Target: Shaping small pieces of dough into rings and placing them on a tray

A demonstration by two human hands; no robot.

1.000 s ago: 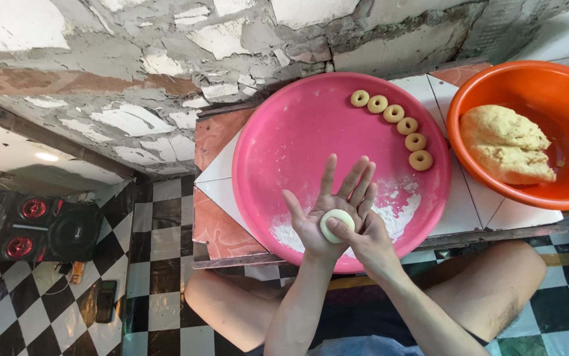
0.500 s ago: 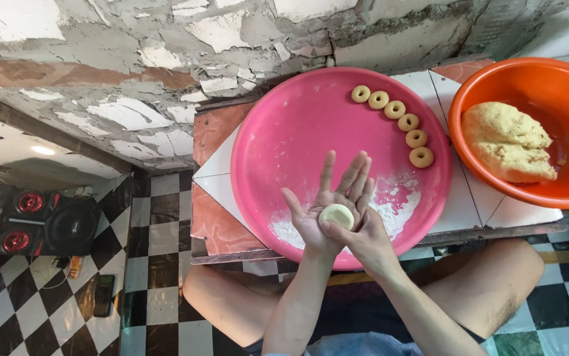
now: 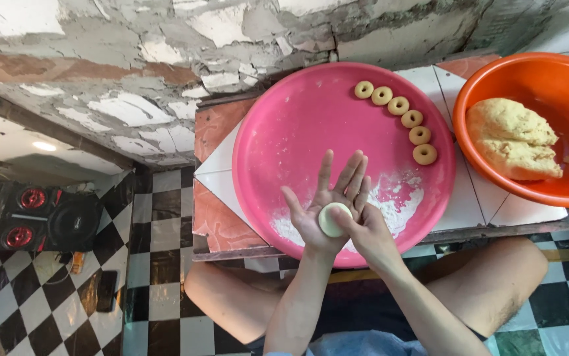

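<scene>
Head view. The left hand (image 3: 327,211) lies open, palm up, over the 6 o'clock part of a pink tray (image 3: 284,138), with a pale dough disc (image 3: 332,219) on the palm. The right hand (image 3: 367,234) presses the disc from 4 o'clock. Six dough rings (image 3: 398,105) curve along the tray's 1 to 3 o'clock rim; flour (image 3: 400,201) lies at 5 o'clock. At 3 o'clock, an orange bowl (image 3: 528,79) holds a dough lump (image 3: 512,138).

Bare forearms, light blue garment (image 3: 363,345)
</scene>
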